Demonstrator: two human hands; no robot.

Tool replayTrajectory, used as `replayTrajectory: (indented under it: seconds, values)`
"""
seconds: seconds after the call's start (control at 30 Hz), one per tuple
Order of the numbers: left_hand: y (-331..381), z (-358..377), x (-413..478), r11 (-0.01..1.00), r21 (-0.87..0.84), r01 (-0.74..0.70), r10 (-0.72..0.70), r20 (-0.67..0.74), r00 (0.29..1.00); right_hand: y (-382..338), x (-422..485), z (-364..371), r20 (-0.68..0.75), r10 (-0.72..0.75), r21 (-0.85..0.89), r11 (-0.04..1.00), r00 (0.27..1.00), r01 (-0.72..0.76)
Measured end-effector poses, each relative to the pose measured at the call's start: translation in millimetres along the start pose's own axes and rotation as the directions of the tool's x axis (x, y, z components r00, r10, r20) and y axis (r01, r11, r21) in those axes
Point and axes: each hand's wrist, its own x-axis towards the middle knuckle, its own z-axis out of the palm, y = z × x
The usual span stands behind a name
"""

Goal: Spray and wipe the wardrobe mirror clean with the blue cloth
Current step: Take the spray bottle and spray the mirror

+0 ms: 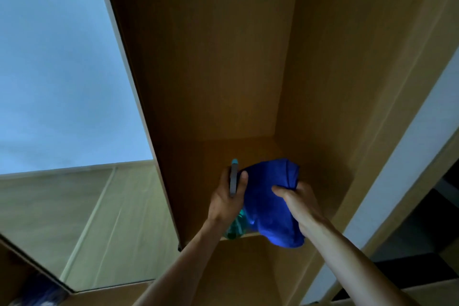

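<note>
My left hand (227, 200) grips a spray bottle (234, 180) with a grey head, a teal nozzle tip and a green-tinted body showing below the palm. My right hand (295, 196) holds a bunched blue cloth (269, 203), which hangs between both hands and covers part of the bottle. Both hands reach into an open wooden wardrobe compartment, just above its shelf (238, 149). The wardrobe mirror (62, 82) is on the open door at the left, reflecting a pale ceiling and wooden panels.
The mirror door's edge (139, 97) runs diagonally just left of my left arm. A wooden side wall (347, 82) closes the compartment on the right. Beyond it are a white strip (409, 151) and dark shapes at the lower right.
</note>
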Motion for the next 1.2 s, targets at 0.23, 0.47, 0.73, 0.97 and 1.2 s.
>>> replayTrajectory:
  seconds: [0.23, 0.47, 0.73, 0.97, 1.2]
  values:
    - [52, -22, -27, 0.985, -0.049, -0.163, 0.159, -0.077, 0.984, -38, -5, 2, 0.074, -0.453, -0.072, 0.886, 0.888, 0.458]
    - [73, -32, -60, 0.962, -0.033, -0.271, 0.27, -0.026, 0.963, -78, -32, -1, 0.333, -0.519, -0.017, 0.832, 0.787, 0.555]
    - [94, -43, -90, 0.915, 0.036, -0.401, 0.402, -0.077, 0.912, -106, -67, -10, 0.51, -0.436, 0.126, 0.891, 0.741, 0.437]
    - [104, -59, -104, 0.864, 0.117, -0.489, 0.5, -0.1, 0.86, -115, -82, -1, 0.498, -0.389, 0.128, 0.917, 0.775, 0.378]
    - [106, -80, -119, 0.849, 0.135, -0.511, 0.525, -0.102, 0.845, -125, -104, 17, 0.478, -0.352, 0.086, 0.931, 0.805, 0.356]
